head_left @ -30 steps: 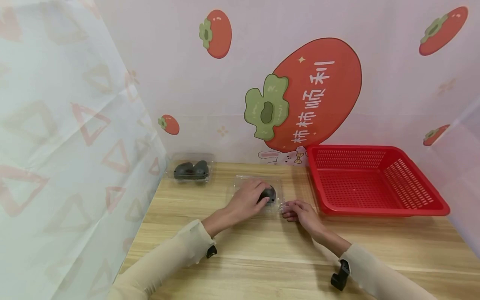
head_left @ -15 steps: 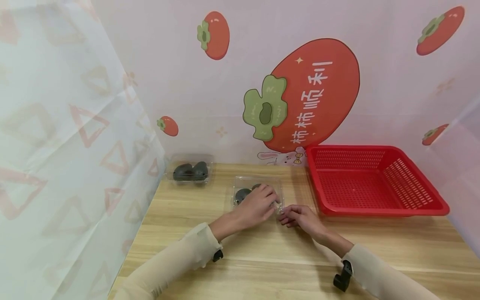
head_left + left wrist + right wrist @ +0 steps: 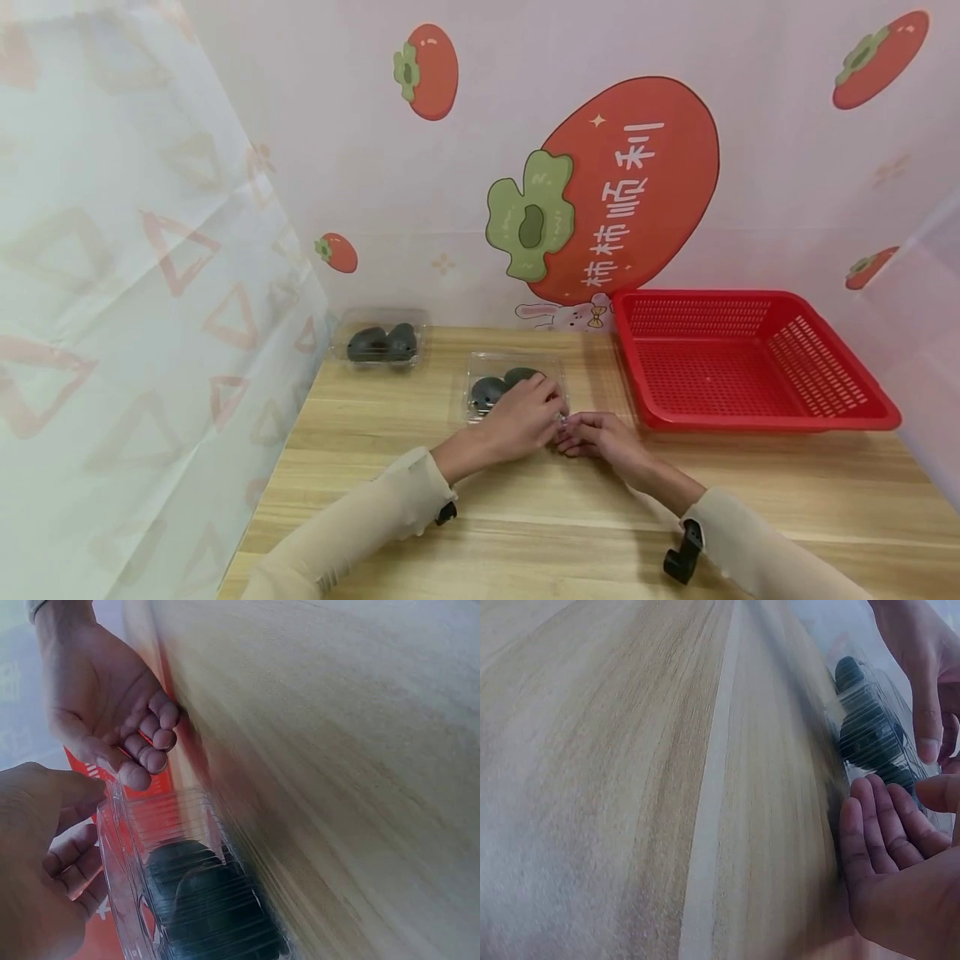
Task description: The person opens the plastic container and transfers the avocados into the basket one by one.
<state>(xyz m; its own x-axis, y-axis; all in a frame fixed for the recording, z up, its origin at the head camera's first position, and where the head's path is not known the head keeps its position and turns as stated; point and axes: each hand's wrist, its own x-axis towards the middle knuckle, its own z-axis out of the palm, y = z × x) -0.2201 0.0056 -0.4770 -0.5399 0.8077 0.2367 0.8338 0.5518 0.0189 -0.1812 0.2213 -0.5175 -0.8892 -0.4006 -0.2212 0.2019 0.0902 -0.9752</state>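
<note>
A clear plastic clamshell box (image 3: 551, 360) sits on the wooden table with dark green avocados (image 3: 489, 392) inside. My left hand (image 3: 522, 421) reaches over its near right part, thumb and fingers pinching the rim by the corner; its palm blocks part of the fruit in the head view. At that same corner my right hand (image 3: 606, 442) holds the box edge between thumb and curved fingers. In the left wrist view, the two hands meet at the ribbed box wall (image 3: 169, 804). The right wrist view shows the avocados (image 3: 866, 735) beside my right fingers (image 3: 889, 832).
A second clear box (image 3: 382, 315) with two avocados (image 3: 367, 344) stands at the back left. To the right is a red perforated basket (image 3: 757, 421). A white printed backdrop (image 3: 465, 183) rises behind the wooden table (image 3: 510, 533).
My left hand has let go of an avocado and moved right and nearer, to the box's near right corner. More fruit shows now. My right hand has stayed at that corner, shifting slightly.
</note>
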